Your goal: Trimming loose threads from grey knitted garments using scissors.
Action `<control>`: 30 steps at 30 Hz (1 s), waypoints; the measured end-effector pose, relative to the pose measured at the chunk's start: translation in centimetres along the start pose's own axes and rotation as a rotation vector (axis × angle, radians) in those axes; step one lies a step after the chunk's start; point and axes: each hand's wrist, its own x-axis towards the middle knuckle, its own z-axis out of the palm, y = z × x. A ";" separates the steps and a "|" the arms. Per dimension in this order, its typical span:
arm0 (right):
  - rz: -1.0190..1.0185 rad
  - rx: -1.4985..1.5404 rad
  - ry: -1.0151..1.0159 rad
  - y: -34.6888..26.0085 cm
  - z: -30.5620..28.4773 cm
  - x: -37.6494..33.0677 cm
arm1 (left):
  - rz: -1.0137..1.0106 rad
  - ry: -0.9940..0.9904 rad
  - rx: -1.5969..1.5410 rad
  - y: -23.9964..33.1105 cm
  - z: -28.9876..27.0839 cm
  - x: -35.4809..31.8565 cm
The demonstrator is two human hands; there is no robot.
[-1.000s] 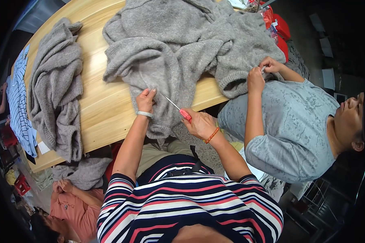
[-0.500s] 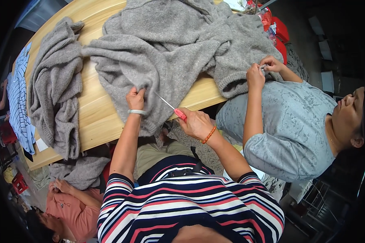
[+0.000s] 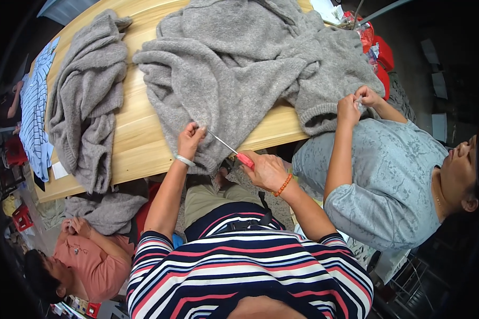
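A grey knit sweater [image 3: 234, 90] lies spread over the table in front of me. My left hand [image 3: 189, 142] is closed, thumb and fingers pinched at the knit near the lower end of one sleeve. In my right hand [image 3: 270, 173] is a slim tool [image 3: 244, 160] with a red handle and a thin metal shaft. Its shaft points up and left to the left fingertips, where the tip meets the knit; whether the tip is a hook or a needle is too small to tell.
Another grey knit garment [image 3: 88, 101] lies bunched on the wooden table [image 3: 138, 143], left of the sweater. Beyond it is a blue striped shirt [image 3: 34, 111]. A co-worker in grey-green [image 3: 383, 181] handles knitwear close on my right; another in pink [image 3: 93, 260] sits lower left.
The view has shifted a little, so everything sits lower and further right. By my left fingers the bunched fold of knit has flattened. Both hands keep nearly the same placing on the sweater.
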 end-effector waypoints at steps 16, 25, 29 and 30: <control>-0.099 0.011 -0.069 -0.4 -0.1 -2.9 | 0.408 0.365 0.150 -0.5 0.2 -0.4; -0.079 0.032 0.066 -0.5 0.2 -2.9 | 0.568 0.213 0.305 1.6 0.1 -1.8; -0.075 -0.015 0.017 -0.6 0.5 -2.4 | 0.405 0.123 0.250 1.3 0.6 -2.4; -0.078 -0.014 0.015 -0.6 0.5 -2.5 | 0.301 0.115 0.062 0.8 0.3 -2.1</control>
